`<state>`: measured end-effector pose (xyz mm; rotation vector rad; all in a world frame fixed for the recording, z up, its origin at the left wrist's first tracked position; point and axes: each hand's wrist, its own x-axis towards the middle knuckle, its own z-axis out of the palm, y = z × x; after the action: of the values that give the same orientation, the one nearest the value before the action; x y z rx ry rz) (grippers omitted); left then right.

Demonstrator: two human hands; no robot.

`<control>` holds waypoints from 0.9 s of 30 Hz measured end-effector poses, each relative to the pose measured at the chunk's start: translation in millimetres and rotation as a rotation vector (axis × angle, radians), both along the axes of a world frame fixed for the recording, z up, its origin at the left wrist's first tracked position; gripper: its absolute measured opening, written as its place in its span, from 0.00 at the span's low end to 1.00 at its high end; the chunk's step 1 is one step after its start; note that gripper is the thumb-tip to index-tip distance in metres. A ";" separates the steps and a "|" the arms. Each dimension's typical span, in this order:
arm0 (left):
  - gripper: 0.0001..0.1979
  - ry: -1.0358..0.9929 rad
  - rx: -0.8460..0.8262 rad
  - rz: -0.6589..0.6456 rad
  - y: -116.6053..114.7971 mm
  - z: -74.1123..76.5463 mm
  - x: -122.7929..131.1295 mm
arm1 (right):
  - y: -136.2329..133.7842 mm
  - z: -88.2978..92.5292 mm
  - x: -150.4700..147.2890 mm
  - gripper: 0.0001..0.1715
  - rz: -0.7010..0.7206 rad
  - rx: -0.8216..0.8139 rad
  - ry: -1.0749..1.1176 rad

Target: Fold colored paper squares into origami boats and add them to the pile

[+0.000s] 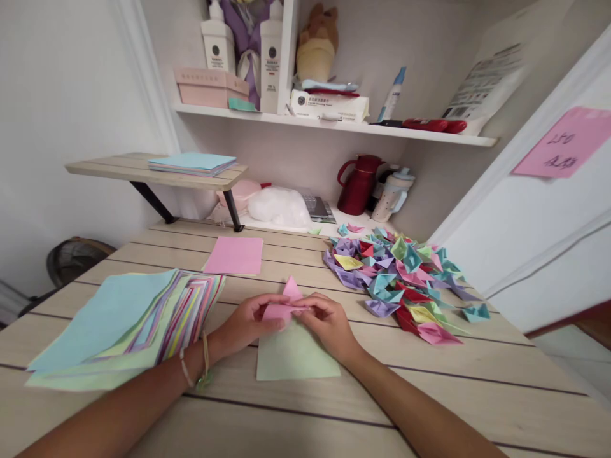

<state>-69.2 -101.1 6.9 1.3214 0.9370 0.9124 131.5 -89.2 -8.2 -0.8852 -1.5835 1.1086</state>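
Observation:
Between my two hands is a partly folded piece of pink paper point(277, 311), with a pointed tip standing up at the far side. My left hand point(248, 320) grips its left end, the thumb in front and the fingers behind. On the right end, the thumb and fingers of my right hand point(330, 321) are closed in a pinch. Beneath the hands a pale green paper sheet point(298, 359) lies flat on the wooden table point(229, 413). My fingers cover part of the pink folds.
Many folded paper boats point(396, 273) are heaped on the right. To the left lies a fanned stack of coloured paper point(109, 312); pink square sheets point(233, 255) lie beyond it. A small raised shelf point(105, 166) carries more paper point(193, 163). A red jug point(359, 184) stands behind.

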 end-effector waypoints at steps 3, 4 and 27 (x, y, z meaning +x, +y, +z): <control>0.20 0.097 0.088 0.005 -0.4 3.8 0.1 | 0.0 -1.7 -0.6 0.11 -0.001 -0.071 0.037; 0.20 0.113 0.104 0.006 -0.7 5.4 0.3 | -0.1 -2.1 -0.9 0.12 0.007 -0.095 0.048; 0.21 -0.209 -0.020 0.048 0.7 -2.3 0.7 | 1.3 1.2 1.5 0.09 0.044 -0.080 0.114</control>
<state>-68.5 -100.5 4.6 1.1654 0.8156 1.0533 133.0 -87.9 -7.0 -0.8284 -1.4799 1.2389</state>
